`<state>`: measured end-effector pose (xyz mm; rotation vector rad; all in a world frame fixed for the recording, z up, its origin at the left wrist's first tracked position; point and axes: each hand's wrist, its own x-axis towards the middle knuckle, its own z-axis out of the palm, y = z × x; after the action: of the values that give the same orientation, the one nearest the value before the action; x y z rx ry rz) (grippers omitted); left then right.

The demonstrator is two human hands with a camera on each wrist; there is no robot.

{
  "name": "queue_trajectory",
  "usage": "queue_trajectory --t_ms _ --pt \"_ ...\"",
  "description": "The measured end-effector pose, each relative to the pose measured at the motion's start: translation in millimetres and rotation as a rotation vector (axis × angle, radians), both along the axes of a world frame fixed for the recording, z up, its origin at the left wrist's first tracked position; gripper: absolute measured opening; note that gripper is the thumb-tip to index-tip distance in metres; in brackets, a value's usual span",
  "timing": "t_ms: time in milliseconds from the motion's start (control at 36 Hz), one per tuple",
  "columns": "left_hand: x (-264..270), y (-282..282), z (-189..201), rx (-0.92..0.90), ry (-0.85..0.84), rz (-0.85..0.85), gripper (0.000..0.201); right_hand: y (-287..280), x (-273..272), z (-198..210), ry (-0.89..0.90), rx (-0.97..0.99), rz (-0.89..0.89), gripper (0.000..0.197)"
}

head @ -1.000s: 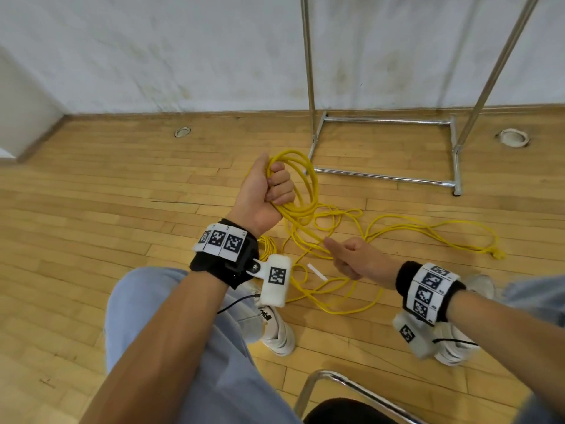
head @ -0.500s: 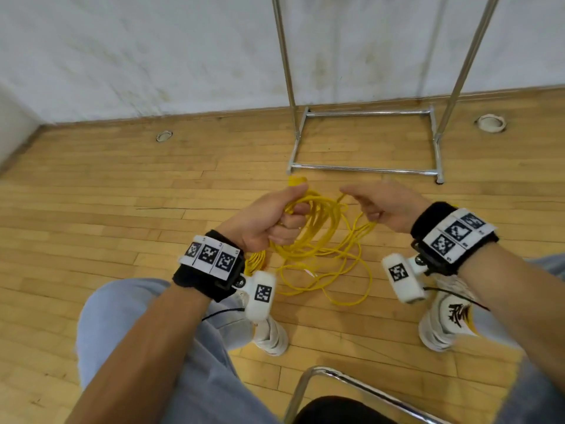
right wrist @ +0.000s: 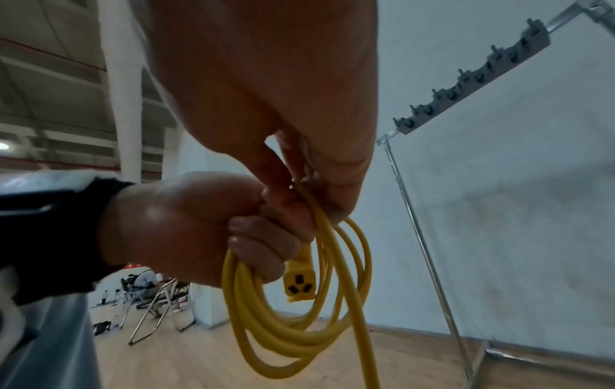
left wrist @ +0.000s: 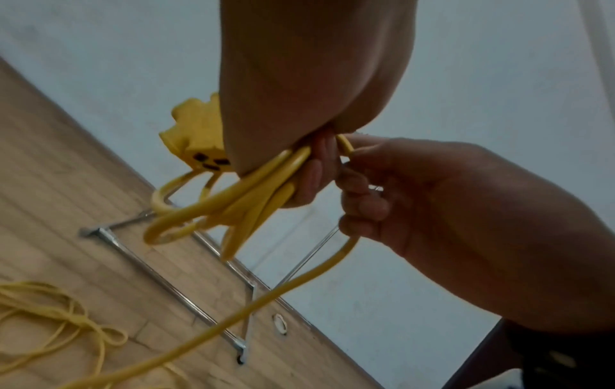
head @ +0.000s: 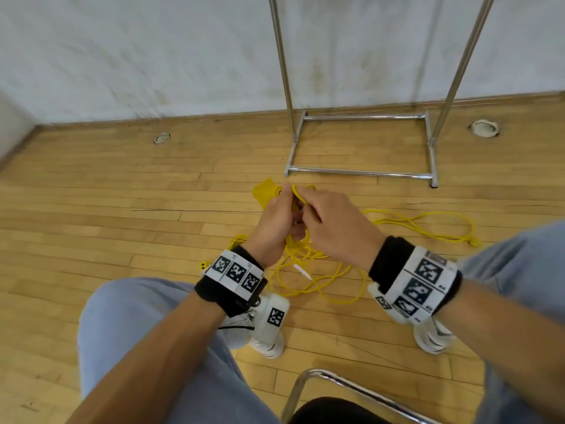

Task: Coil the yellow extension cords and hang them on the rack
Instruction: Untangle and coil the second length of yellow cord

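The yellow extension cord [head: 321, 264] is gathered into several round loops that are held in front of the person, above a wooden floor [head: 122, 228]. The loops are clamped in the left hand [head: 275, 221], whose grip is closed into a fist around the bundled strands; in the right wrist view its fingers [right wrist: 263, 244] are seen curled tightly over the smooth, round cable. A blocky yellow socket end [right wrist: 297, 284] with three dark slots hangs just under that fist. The right hand [head: 336, 224] is brought up against the left, and a single strand is pinched between its thumb and fingertips at the top of the coil; the exact contact is partly hidden, so the pinch seems light. Both wrists are raised level, with the knuckles turned away from the head camera. From the right hand a loose length of cord trails down to the floor, where the uncoiled rest lies in slack tangles. A chrome rack [head: 360, 172] of thin tubes stands just beyond, against a pale wall [head: 153, 56], with a grey hook bar [right wrist: 472, 84] across its top.
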<state>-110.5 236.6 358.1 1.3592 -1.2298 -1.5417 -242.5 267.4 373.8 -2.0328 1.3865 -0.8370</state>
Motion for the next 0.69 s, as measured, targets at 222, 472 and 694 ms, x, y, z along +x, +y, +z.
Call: queue_trajectory --t_ms 222,472,694 --pt "-8 1 -2 -0.021 0.008 0.192 0.077 0 13 4 0.274 -0.020 -0.004 0.056" --pt "-16 -19 36 0.012 0.289 0.352 0.056 2 31 16 -0.209 -0.222 -0.231 0.026" --pt "-16 -26 43 0.187 0.493 0.432 0.053 7 36 3 -0.436 -0.039 -0.267 0.012"
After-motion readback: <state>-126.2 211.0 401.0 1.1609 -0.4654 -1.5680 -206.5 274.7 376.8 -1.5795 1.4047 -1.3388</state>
